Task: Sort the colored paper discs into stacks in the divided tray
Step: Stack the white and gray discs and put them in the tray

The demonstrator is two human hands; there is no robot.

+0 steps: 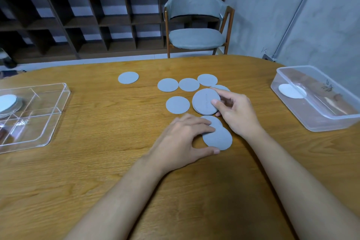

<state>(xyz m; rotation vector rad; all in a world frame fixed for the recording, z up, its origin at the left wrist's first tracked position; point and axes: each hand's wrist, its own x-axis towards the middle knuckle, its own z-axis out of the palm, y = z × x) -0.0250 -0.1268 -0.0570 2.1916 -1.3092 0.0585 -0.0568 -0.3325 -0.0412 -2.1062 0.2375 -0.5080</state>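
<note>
1. A stack of grey discs (204,101) is gripped by the right hand (235,115). The thumb is pressed on the top face and the curled fingers are wrapped round the far and under edges. The stack is held tilted just above the table (97,161).
2. The nearest disc (219,139) is bracketed by the left hand (181,138). The bent fingertips are laid on its far part and the thumb is set against its near edge.
3. A second disc (213,120) is overlapped by the nearest one and is partly covered by the left fingertips.
4. A further grey disc (222,88) is mostly hidden behind the right index finger and the held stack.
5. Five loose grey discs are spread flat beyond the hands: one by the stack (177,105), three in a row (189,84), and one apart to the left (128,77).
6. The divided tray (44,122), of clear plastic, is placed at the left edge. A pile topped by a white disc (6,103) is seen in its far-left compartment.
7. A clear container (321,115) holding one white disc (292,91) is placed at the right.
8. A grey chair (194,21) and dark shelving (78,21) are seen behind the table.
</note>
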